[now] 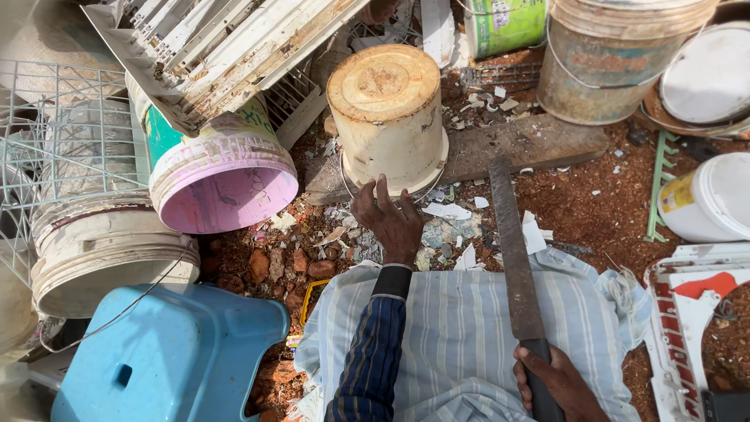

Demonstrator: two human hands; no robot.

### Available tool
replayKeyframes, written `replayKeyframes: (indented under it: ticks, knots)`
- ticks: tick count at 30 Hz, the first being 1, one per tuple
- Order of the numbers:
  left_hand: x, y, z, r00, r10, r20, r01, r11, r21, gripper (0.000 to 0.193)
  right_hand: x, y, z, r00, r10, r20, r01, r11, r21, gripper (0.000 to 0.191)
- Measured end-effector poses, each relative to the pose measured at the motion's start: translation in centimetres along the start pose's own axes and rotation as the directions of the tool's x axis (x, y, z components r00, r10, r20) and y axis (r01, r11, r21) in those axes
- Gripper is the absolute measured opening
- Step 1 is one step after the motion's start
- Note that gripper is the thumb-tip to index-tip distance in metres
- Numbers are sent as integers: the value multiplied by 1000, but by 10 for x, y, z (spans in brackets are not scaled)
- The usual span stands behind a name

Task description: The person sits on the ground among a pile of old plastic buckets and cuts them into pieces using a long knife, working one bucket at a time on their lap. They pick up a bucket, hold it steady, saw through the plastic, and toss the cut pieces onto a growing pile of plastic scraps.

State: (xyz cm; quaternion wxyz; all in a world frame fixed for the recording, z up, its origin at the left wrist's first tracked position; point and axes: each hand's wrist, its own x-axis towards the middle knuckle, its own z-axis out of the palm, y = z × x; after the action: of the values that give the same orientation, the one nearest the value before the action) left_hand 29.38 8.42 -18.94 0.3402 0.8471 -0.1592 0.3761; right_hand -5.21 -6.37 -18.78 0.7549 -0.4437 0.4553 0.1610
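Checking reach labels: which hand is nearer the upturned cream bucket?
Left. The left hand reaches to the upturned cream bucket, fingertips at its lower rim. The right hand is far below and to the right, gripping the long blade by its handle.

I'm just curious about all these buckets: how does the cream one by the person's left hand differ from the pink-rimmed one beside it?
The cream bucket stands upside down, bottom up; the pink-rimmed bucket lies on its side, open mouth showing. The cream bucket is plain and stained, while the pink-rimmed bucket has a green printed wall. The left hand reaches to the cream bucket's rim; nothing touches the pink-rimmed one except the white frame resting over it. Both are worn plastic pails on red dirt.
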Motion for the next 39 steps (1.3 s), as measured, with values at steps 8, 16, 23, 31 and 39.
replayKeyframes:
  ticks: [8,16,23,31,39]
  knots:
    - [158,-30,62,734,-20,679,-240,928,286,122,-2,2,0,998,14,-62,-19,996,-84,38]
    - [20,-63,85,712,28,701,-303,914,271,84,-1,-2,5,999,4,-52,-8,997,-74,34]
    - [42,-39,48,904,144,402,-220,964,149,84,12,7,-1,998,34,-45,-38,997,-71,35]
    - [180,-23,50,846,80,527,-165,979,117,89,19,13,-7,998,-47,-35,43,991,-125,37]
    - [132,-40,54,892,266,365,-288,957,7,64,-21,6,27,968,-139,-208,52,924,-379,43]
